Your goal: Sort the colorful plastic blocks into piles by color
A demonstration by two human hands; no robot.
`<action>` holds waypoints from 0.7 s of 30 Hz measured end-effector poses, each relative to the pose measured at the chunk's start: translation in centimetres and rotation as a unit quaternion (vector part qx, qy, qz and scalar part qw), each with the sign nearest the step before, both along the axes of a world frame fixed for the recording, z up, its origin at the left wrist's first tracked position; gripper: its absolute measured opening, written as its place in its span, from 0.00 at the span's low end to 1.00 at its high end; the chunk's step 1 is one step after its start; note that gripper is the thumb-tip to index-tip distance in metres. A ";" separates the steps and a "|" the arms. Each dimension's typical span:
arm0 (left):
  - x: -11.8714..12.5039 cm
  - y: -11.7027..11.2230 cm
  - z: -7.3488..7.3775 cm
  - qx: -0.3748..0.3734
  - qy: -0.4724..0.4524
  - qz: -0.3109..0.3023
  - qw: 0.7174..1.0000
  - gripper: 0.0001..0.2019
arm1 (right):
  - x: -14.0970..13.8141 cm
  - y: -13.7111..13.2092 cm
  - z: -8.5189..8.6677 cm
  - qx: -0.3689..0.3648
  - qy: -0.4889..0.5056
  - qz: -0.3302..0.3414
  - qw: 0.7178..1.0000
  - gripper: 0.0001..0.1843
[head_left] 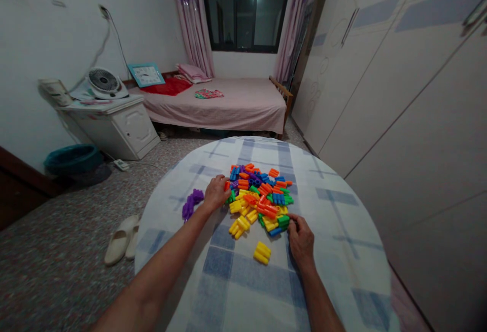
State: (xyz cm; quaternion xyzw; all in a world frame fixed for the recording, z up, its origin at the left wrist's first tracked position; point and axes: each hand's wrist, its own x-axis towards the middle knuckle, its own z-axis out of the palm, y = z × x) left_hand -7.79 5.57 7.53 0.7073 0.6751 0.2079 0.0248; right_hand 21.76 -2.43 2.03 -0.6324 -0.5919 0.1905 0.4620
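A heap of small plastic blocks [261, 195] in orange, blue, yellow, green and purple lies on a round table with a blue-checked white cloth [327, 251]. My left hand [216, 192] rests at the heap's left edge, fingers curled onto the blocks there. A cluster of purple blocks [191, 204] lies just left of that hand. My right hand [300, 238] sits at the heap's lower right corner, fingers bent and touching a green and a blue block [280, 224]. A yellow block pair [262, 252] lies apart, near me.
Beyond the table stand a bed with a pink cover [232, 101], a white cabinet with a fan [110, 114], and a teal basin [72, 158] on the floor. White slippers [120, 238] lie left of the table. Wardrobe doors [399, 83] line the right.
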 end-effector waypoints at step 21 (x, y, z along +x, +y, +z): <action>-1.6 2.3 -1.2 -0.104 -0.157 0.093 0.978 0.15 | 0.1 -0.1 0.0 -0.007 0.012 0.013 1.000 0.17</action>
